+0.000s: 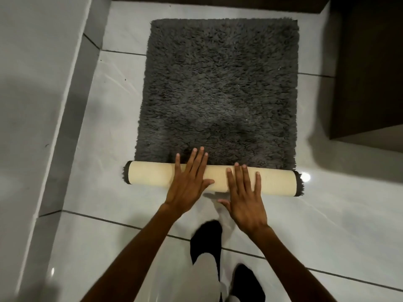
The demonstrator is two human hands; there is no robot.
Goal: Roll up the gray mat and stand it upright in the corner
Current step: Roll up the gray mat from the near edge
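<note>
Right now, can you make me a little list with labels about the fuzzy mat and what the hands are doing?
mat: shaggy dark gray rectangular mat, lying on the glossy white tiled floor
rolled part: near edge rolled into a tube, cream backing facing out
unrolled part: most of the mat, flat
left hand: open, palm flat on the roll
right hand: open, fingers resting on the roll
nearby: dark brown wooden cabinet to the right, gray wall to the left
task stage: rolling begun, not yet stood upright
</note>
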